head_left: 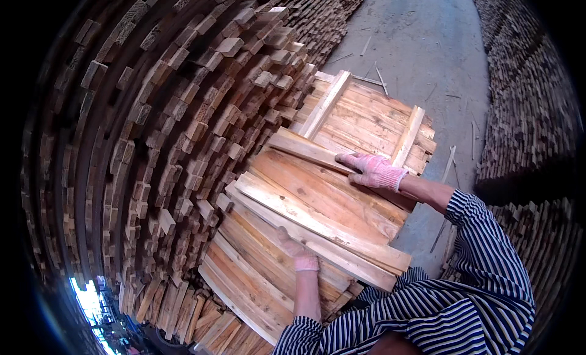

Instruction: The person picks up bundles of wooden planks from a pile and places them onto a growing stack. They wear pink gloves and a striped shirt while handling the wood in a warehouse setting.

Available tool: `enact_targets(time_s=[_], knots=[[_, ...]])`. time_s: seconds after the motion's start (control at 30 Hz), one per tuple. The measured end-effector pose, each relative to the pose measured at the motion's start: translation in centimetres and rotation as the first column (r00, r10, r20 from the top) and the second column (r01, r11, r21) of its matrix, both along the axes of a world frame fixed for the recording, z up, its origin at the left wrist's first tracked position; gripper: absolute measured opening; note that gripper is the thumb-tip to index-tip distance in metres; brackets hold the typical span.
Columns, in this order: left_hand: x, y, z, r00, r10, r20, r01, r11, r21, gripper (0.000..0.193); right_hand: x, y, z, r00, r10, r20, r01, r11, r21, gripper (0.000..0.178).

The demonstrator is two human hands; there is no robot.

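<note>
My right hand (373,170), in a pinkish-white knit glove, is closed on a narrow wooden plank (308,149) near its right end. This plank slants across the far part of a layer of wide reddish boards (305,184). My left hand (298,256), gloved as well, lies on the nearer boards with its fingers stretched out. Its fingertips are beside the near edge of a long pale plank (317,238); whether they touch it I cannot tell. Another light plank (305,211) runs alongside that one.
A tall wall of stacked planks (195,111) with jutting ends rises on the left. Beyond my right hand lies a board panel (360,120) with two crosspieces. Wood scraps lie on the grey floor (421,43). More stacked wood (519,98) stands at the right.
</note>
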State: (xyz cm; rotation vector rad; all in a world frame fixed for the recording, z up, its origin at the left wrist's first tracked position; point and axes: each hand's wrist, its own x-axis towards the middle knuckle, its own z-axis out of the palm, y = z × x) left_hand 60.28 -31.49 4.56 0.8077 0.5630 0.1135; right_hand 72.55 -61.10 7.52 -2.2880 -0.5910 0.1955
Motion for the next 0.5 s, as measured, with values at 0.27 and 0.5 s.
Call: enact_targets(time_s=[0.27,0.5], knots=[[0.0,0.3,-1.2,0.999,0.049,-0.006,-0.049,0.999,-0.008,0.077,2.3,-4.8,-2.8,1.000,0.004,0.001,-0.004,0.998,-0.065,0.048],[2.6,-4.3,2.5,0.996,0.052,0.076,-0.058,0.995,0.081,0.074,-0.3,0.8,2.5,0.983,-0.124,0.138,0.124,0.992,0.013,0.048]])
